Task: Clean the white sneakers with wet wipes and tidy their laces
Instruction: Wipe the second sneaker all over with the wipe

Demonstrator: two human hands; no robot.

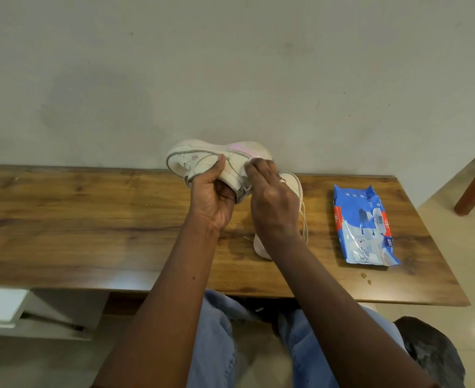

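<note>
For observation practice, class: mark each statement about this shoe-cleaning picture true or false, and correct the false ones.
1. The left hand grips a lifted white sneaker with a pink patch. True.
2. The blue plastic pack of wet wipes lies on the floor. False: it lies on the brown wooden table, to the right of both hands.
3. The right hand holds a white wipe against the lifted sneaker. True.
4. The second white sneaker is held up too. False: it rests on the table, partly hidden behind the right hand.
</note>
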